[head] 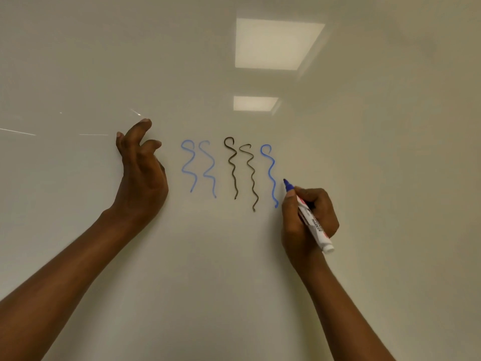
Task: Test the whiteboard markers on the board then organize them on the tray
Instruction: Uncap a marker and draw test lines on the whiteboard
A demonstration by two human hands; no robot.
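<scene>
Marker [309, 217]: I see it clamped in right hand [309, 222], tip just right of squiggles [229, 169].
Left hand [141, 175]: empty, fingers loosely apart, left of squiggles.

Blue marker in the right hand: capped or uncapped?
Uncapped. The blue marker shows its bare blue tip above the right hand, beside the rightmost blue squiggle. No cap is in view.

The whiteboard [364, 152] looks smooth and glossy, mirroring two ceiling light panels [276, 43] and showing a few fine bright scratches [18, 131] at its left. The marker [309, 217] has a smooth white plastic barrel with a printed label and a blue plastic tip section.
</scene>
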